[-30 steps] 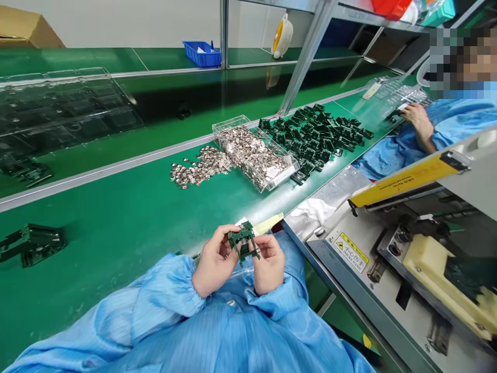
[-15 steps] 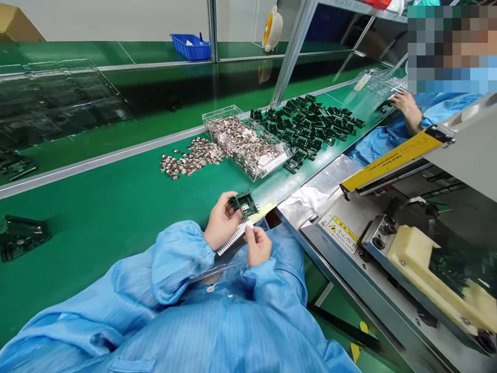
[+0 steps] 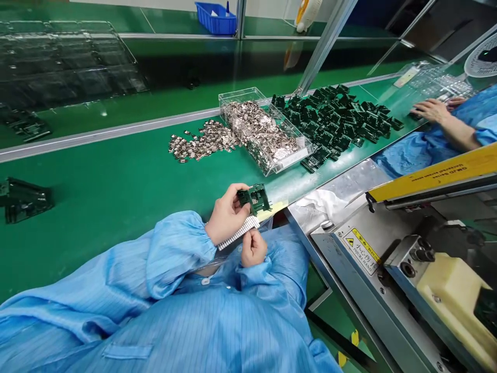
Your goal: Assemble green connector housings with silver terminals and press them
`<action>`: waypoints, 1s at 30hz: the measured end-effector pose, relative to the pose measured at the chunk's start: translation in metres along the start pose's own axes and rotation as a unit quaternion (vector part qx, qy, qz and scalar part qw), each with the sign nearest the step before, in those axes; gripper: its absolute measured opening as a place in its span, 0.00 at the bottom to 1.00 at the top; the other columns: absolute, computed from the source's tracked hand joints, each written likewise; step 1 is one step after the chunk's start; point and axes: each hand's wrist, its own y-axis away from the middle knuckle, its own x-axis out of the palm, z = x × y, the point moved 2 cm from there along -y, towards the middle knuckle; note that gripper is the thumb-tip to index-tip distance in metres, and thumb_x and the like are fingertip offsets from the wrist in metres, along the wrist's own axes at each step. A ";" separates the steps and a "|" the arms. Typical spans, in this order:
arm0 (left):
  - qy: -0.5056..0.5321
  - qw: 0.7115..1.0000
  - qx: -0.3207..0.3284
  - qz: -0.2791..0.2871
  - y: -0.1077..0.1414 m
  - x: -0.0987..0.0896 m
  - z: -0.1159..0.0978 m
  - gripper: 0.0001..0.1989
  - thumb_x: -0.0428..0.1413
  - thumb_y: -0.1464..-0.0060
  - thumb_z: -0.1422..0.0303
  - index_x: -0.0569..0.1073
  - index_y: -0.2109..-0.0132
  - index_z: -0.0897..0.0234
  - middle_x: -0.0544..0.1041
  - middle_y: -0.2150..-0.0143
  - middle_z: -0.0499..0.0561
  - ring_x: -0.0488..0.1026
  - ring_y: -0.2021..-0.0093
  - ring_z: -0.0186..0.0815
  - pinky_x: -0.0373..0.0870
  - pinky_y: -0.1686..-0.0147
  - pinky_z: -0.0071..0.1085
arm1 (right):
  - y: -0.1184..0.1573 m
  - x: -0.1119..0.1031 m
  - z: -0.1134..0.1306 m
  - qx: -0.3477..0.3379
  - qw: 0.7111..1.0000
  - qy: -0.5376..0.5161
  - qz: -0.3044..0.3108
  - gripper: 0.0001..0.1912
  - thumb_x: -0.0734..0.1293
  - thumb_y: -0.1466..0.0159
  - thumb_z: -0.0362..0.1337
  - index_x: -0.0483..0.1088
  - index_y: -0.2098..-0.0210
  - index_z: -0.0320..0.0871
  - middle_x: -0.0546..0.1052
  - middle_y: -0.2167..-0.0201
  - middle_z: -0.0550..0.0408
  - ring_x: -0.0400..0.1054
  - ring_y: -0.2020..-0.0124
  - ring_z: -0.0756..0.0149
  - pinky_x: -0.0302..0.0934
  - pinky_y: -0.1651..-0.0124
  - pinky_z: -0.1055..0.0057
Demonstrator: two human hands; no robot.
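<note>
A dark green plastic part (image 3: 256,199) is being gripped between the thumb and fingers of the left hand (image 3: 226,217), its open frame being held out past the fingertips, above the table edge. Below and just beside that hand, a white ribbed strip (image 3: 237,233) is being partly hidden by the palm. The right hand (image 3: 254,248) is being held closed, lower and to the right of the left, with thumb and forefinger being brought together at the strip's upper end; whether the strip is being pinched cannot be told.

A yellow sheet (image 3: 277,209) is being partly covered by the held part, to the right of the left hand. Beyond the hands, small metal pieces (image 3: 260,129) are being contained in a clear box (image 3: 295,157), and a loose pile (image 3: 202,141) is being supported by the green table (image 3: 128,186) left of it. A heap of dark green parts (image 3: 337,122) is being borne farther right. A white cloth (image 3: 322,203) is being supported by the metal machine bed (image 3: 349,178), right of both hands. Far right, a co-worker's hand (image 3: 430,110) is being held near clear trays (image 3: 438,83).
</note>
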 end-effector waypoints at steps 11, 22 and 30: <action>0.015 0.999 0.050 0.002 0.006 -0.007 -0.009 0.16 0.57 0.46 0.70 0.66 0.50 0.62 0.71 0.64 0.47 0.69 0.67 0.29 0.68 0.66 0.24 | -0.010 -0.062 0.037 0.027 0.989 0.095 0.108 0.10 0.69 0.40 0.43 0.75 0.75 0.45 0.75 0.80 0.55 0.67 0.79 0.63 0.59 0.74 0.68; -0.037 0.996 0.054 0.059 0.029 -0.005 -0.023 0.17 0.55 0.42 0.68 0.65 0.46 0.61 0.71 0.68 0.47 0.68 0.71 0.32 0.65 0.70 0.26 | -0.041 -0.061 0.121 -0.154 0.986 -0.016 -0.064 0.05 0.68 0.38 0.32 0.76 0.64 0.45 0.69 0.64 0.53 0.66 0.61 0.63 0.63 0.59 0.66; -0.081 0.991 0.071 0.083 0.037 -0.003 -0.029 0.15 0.52 0.40 0.69 0.64 0.46 0.60 0.69 0.71 0.46 0.61 0.76 0.29 0.58 0.77 0.25 | -0.034 -0.057 0.116 -0.069 0.990 -0.061 -0.102 0.04 0.71 0.42 0.36 0.75 0.72 0.44 0.69 0.63 0.51 0.66 0.60 0.61 0.64 0.65 0.69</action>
